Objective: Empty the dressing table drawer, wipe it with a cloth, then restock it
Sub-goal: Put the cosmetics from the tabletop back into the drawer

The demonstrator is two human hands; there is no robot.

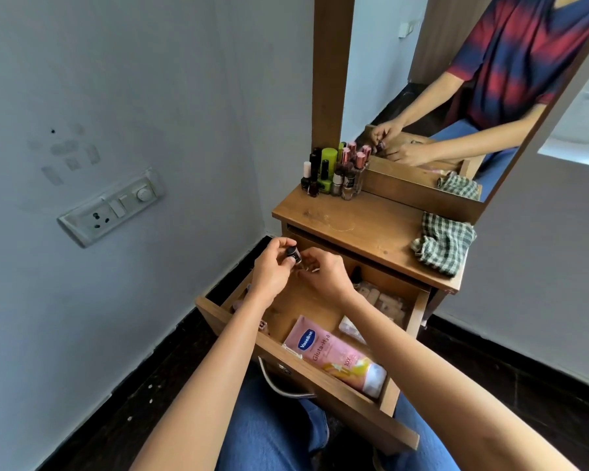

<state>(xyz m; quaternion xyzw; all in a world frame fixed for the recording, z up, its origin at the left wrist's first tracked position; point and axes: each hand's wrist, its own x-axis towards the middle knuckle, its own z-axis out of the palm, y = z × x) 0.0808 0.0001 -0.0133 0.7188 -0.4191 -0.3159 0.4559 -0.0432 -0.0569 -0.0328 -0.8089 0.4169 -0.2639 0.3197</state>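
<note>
The wooden drawer [306, 375] of the dressing table is pulled out over my lap. Inside lie a pink Vaseline tube [334, 355], a small clear packet [351, 329], a dark bottle [356, 275] and a strip of tablets [385, 302]. Above the drawer's back left part, my left hand [272, 270] grips a small black-capped nail polish bottle [292, 254]. My right hand [323, 271] touches the same bottle from the right, fingers curled. A green checked cloth [442, 241] lies on the table top at the right.
Several nail polish bottles and a lime green container [334, 171] stand at the back left of the table top [354, 222], against the mirror [456, 96]. A wall with a switch plate [111, 205] is close on the left. The floor is dark.
</note>
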